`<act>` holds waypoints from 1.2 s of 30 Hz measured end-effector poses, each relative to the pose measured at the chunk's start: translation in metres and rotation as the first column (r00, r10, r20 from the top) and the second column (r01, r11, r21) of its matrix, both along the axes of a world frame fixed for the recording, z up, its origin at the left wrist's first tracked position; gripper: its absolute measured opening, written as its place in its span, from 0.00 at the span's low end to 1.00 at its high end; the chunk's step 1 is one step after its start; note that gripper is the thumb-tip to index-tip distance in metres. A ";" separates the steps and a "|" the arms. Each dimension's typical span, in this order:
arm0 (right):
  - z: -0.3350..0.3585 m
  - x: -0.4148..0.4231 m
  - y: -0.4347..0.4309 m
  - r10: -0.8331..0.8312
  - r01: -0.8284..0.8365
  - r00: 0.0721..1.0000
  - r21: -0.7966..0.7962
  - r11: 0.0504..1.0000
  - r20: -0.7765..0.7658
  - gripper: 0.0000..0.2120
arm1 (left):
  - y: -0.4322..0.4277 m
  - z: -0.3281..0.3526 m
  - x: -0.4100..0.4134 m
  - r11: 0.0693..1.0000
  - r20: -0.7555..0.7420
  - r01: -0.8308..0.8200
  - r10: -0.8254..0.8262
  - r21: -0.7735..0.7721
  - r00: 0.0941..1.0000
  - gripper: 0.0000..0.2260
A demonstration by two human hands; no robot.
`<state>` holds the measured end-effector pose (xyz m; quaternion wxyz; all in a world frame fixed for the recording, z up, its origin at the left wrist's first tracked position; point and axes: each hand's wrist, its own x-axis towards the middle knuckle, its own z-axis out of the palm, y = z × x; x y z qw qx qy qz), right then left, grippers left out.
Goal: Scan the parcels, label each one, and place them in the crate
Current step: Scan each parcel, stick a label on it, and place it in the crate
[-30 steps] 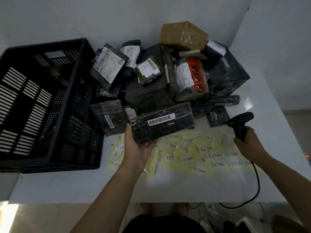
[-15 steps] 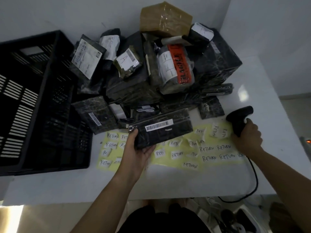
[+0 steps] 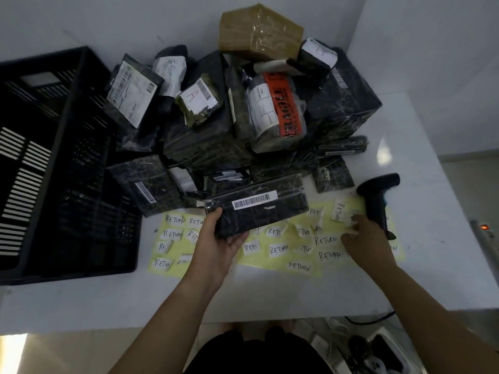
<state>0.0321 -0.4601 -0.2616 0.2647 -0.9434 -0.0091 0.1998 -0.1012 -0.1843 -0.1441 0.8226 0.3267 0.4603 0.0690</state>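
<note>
Left hand grips the black parcel barcode-up over the RETURN labels, handy for stickering before it goes in the crate, while the right hand hovers by the scanner, grip too blurry to call.

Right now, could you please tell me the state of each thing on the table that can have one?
Black parcel: gripped by the left hand, barcode up, not yet labelled.
Scanner: resting on the table, not gripped.
Right hand: reaching a RETURN sticker; pinch unclear.
Crate: upright, no parcel seen inside.
Parcel pile: heaped, unsorted.
Power strip: switch lit.
</note>
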 end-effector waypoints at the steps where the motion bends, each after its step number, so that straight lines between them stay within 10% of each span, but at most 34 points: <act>1: 0.000 0.001 0.000 -0.009 0.009 1.000 0.006 1.000 0.009 0.22 | 0.000 0.000 0.000 1.000 -0.001 0.000 0.000 0.002 1.000 0.11; 10: 0.056 -0.019 0.008 -0.230 0.176 0.950 0.245 0.953 0.211 0.07 | 0.005 0.009 -0.008 0.999 0.010 0.029 -0.030 0.030 1.000 0.10; 16: 0.144 -0.057 0.061 -0.021 -0.163 0.938 0.494 0.854 0.345 0.07 | 0.008 0.026 -0.018 0.999 0.023 0.029 -0.028 -0.014 0.999 0.08; 24: 0.174 -0.073 0.120 0.355 -0.627 0.666 0.233 0.744 0.656 0.04 | 0.010 0.045 -0.028 0.990 0.086 0.135 -0.138 0.034 0.987 0.13; 36: 0.182 -0.075 0.154 0.522 -0.704 0.439 -0.081 0.705 0.732 0.02 | 0.027 0.056 -0.051 0.980 0.082 0.128 -0.142 0.153 0.987 0.39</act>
